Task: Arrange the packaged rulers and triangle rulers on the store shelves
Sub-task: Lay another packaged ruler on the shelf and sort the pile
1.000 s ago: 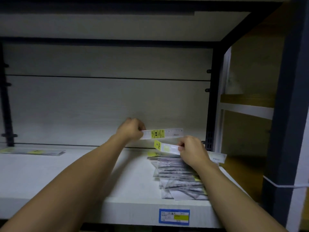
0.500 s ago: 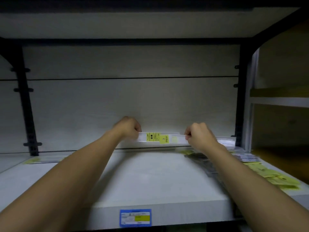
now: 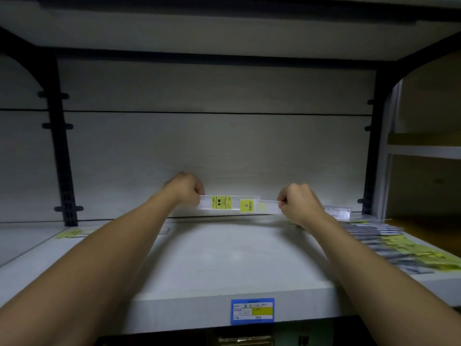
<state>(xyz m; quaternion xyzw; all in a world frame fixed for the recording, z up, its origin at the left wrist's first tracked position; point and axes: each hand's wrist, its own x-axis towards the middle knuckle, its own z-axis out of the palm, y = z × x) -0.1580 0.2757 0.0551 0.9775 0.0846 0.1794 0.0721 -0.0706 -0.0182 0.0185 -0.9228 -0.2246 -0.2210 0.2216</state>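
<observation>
We've got our left hand [image 3: 185,189] pinched on the left end of two overlapping rulers [image 3: 233,205] and the right hand [image 3: 298,204] pinched on the right end, standing them up against the far wall of the shelf [image 3: 224,258]. Next up, probably letting go gently so they stay leaning, then grabbing more from the pile [image 3: 389,243] at right.
</observation>
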